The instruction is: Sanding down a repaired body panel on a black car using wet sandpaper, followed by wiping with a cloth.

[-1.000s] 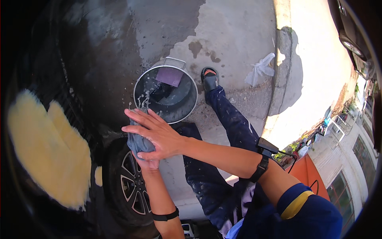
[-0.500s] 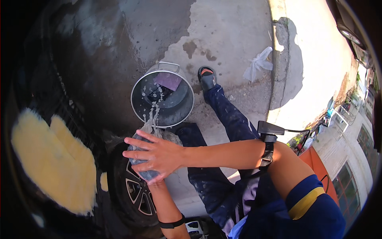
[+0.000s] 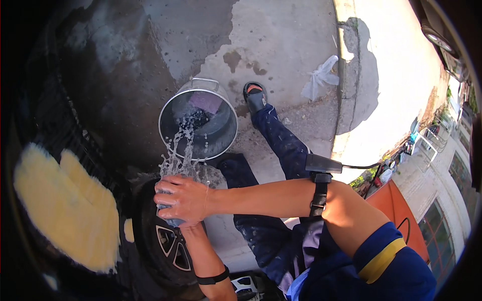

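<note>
Wet grey cloth [image 3: 173,220] squeezed between right hand [image 3: 183,198] above and left hand [image 3: 175,223] beneath; both pressed together; bucket [image 3: 221,135] beyond.

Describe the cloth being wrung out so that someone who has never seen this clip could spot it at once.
Start at the round metal bucket standing on the wet concrete, then follow the splashing water down toward the car wheel. There the right hand and the left hand squeeze a grey-blue cloth between them. Unlike the purple cloth lying in the bucket, it is held in the air and dripping.
</note>
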Available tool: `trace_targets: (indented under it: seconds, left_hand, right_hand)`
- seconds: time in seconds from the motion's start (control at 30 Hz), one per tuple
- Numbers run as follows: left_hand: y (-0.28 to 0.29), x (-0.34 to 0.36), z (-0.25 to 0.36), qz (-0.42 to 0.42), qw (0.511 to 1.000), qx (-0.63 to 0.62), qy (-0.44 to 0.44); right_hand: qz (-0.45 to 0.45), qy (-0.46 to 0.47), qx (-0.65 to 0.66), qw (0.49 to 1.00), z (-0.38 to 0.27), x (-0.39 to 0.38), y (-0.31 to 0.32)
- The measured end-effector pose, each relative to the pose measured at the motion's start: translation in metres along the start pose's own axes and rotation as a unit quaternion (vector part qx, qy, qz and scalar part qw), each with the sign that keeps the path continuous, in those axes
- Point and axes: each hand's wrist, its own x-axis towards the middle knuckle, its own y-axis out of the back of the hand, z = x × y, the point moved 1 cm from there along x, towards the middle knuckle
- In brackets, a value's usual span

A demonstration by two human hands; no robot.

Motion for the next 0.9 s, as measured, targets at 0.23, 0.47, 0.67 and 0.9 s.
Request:
trace_targets:
  seconds: [0.23, 0.47, 0.67, 0.9]
  left_hand:
    - [0.029, 0.003, 0.001, -0.016, 0.996, 0.082, 0.008]
    - [-0.026, 0.021, 0.008, -0.264, 0.955, -0.118, -0.07]
    - [-0.014, 0.005, 0.007, -0.091, 0.992, -0.075, -0.052]
    - [-0.017, -0.015, 0.016, -0.033, 0.995, -0.076, -0.062]
  right_hand:
    - [0.022, -0.058, -0.028, 0.998, -0.01, 0.011, -0.022]
    - [0.049, -0.325, -0.083, 0.941, -0.016, 0.01, -0.054]
    - [-0.022, -0.171, -0.024, 0.985, -0.004, 0.006, -0.015]
    - [-0.046, -0.042, 0.007, 0.998, -0.016, 0.004, 0.024]
